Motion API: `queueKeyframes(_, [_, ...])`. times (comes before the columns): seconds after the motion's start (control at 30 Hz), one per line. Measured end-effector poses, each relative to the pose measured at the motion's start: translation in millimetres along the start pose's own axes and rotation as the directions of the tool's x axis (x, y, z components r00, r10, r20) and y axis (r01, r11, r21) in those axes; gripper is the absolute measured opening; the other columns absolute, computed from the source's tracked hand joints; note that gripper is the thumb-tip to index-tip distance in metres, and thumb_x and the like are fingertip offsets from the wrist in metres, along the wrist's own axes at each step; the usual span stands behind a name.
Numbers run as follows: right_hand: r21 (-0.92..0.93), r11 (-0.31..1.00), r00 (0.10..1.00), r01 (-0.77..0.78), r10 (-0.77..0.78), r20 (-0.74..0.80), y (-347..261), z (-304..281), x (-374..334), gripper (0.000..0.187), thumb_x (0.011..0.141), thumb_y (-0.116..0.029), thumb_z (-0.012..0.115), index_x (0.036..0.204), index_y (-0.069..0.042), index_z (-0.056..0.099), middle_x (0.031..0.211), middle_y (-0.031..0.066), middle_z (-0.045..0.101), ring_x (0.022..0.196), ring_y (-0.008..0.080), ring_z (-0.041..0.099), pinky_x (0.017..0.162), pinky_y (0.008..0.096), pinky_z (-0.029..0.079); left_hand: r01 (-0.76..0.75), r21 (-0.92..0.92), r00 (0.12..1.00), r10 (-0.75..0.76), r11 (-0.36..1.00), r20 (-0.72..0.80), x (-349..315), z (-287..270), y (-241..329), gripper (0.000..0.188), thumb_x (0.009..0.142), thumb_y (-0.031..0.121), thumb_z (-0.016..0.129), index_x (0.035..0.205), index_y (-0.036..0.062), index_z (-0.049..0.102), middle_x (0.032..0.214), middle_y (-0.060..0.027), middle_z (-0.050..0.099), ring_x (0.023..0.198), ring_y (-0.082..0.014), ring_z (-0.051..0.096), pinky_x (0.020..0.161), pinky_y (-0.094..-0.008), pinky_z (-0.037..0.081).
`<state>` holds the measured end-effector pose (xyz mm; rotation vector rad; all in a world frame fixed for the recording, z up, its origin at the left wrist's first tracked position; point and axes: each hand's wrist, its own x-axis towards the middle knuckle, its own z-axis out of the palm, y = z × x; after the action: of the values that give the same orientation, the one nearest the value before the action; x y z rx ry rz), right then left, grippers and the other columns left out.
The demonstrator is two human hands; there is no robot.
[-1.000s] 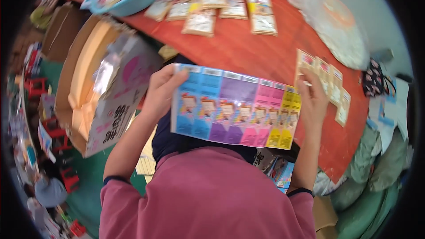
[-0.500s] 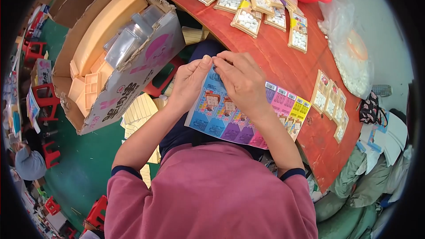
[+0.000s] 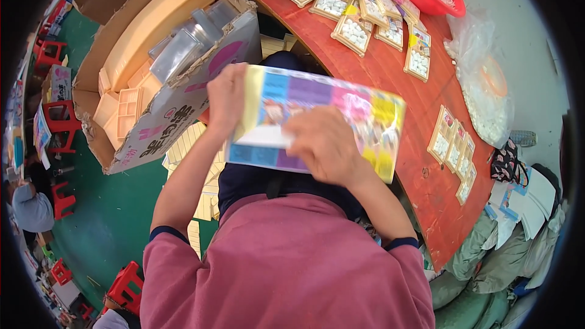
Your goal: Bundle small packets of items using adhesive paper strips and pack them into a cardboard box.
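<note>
A printed sheet (image 3: 356, 105) in blue, purple, pink and yellow panels is raised above my lap. My left hand (image 3: 226, 100) is closed on its upper left edge, where the paper curls and shows a pale yellowish side. In front of the sheet's middle, my right hand (image 3: 326, 143) has curled fingers, smeared by motion. A white strip (image 3: 262, 137) crosses the sheet's left part and reaches those fingertips. Whether it is a lifted flap or a separate piece, and whether the fingers grip it, I cannot make out.
At left stands a cardboard box (image 3: 177, 109) of pale trays and clear plastic pieces. On the red-brown table (image 3: 420, 207) lie several filled packs (image 3: 353, 31), a row of small packs (image 3: 451, 146), a red basin (image 3: 458, 7) and a clear bag of white pieces (image 3: 484, 109).
The sheet has been lifted and turned. My left hand has moved left along with its edge; my right hand has come down from the top edge to the sheet's middle.
</note>
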<state>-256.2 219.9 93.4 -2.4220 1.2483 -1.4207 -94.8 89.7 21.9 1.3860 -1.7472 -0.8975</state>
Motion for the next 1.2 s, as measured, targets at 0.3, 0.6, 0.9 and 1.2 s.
queueKeyframes(0.3, [0.593, 0.664, 0.740, -0.456, 0.652, -0.162, -34, -60, -59, 0.011, 0.088, 0.000, 0.054, 0.095, -0.001, 0.045, 0.085, 0.0134, 0.059, 0.078, 0.0176, 0.059, 0.075, 0.0310, 0.047, -0.336, 0.614, 0.940, 0.299, 0.714, 0.166, -4, -4, -49, 0.013, 0.088, 0.021, 0.048, 0.099, 0.0170, 0.054, 0.068, -0.0136, 0.063, 0.065, -0.0340, 0.064, 0.056, -0.0471, 0.047])
queueKeyframes(0.6, [0.549, 0.410, 0.586, -0.728, 0.788, 0.189, 15, 7, -92, 0.010, 0.089, -0.007, 0.058, 0.093, -0.001, 0.051, 0.094, 0.0065, 0.061, 0.087, 0.0114, 0.058, 0.080, 0.0248, 0.046, -0.286, 0.680, 0.913, 0.407, 0.676, -0.021, 10, -48, -42, 0.020, 0.094, 0.027, 0.046, 0.084, 0.0114, 0.053, 0.068, -0.0163, 0.061, 0.065, -0.0363, 0.062, 0.052, -0.0450, 0.047])
queueKeyframes(0.9, [0.703, 0.255, 0.548, -0.664, 0.805, 0.225, 63, 51, -110, 0.012, 0.087, -0.006, 0.061, 0.092, -0.004, 0.050, 0.087, 0.0033, 0.061, 0.081, 0.0081, 0.058, 0.074, 0.0229, 0.047, -0.229, 0.247, 0.972, 0.237, 0.941, 0.000, 16, -49, -27, 0.032, 0.098, 0.028, 0.042, 0.087, -0.0004, 0.052, 0.068, -0.0233, 0.052, 0.056, -0.0289, 0.048, 0.056, -0.0367, 0.041])
queueKeyframes(1.2, [0.884, 0.301, 0.664, -0.358, 0.748, 0.014, -42, -98, -85, 0.035, 0.074, 0.007, 0.070, 0.096, -0.004, 0.046, 0.092, 0.0092, 0.056, 0.082, 0.0175, 0.062, 0.069, 0.0290, 0.051, -0.145, 0.076, 0.978, 0.131, 0.987, 0.164, -5, 21, -33, 0.033, 0.097, 0.028, 0.041, 0.090, -0.0009, 0.055, 0.072, -0.0216, 0.056, 0.064, -0.0244, 0.055, 0.061, -0.0357, 0.044])
